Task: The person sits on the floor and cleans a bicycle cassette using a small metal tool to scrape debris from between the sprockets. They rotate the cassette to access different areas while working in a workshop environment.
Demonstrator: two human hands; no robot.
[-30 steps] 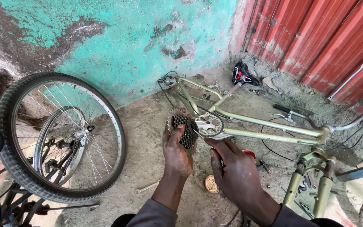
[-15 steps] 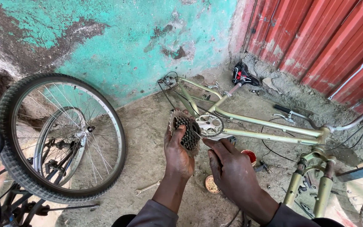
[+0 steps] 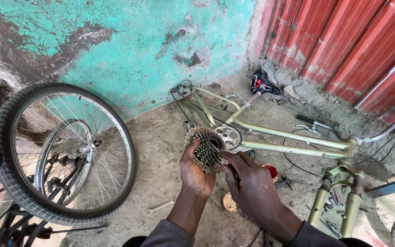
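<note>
R fingers [image 3: 228,158] now inside cassette [image 3: 205,151].

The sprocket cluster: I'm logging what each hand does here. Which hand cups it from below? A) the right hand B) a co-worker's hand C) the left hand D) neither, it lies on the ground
C: the left hand cups the sprocket cluster from below, while the right hand reaches in with its fingers at the side facing the bicycle frame.

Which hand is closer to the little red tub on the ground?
The right hand. It sits just left of the red tub, nearly overlapping it in view. The left hand is farther left, holding the gear cluster.
</note>
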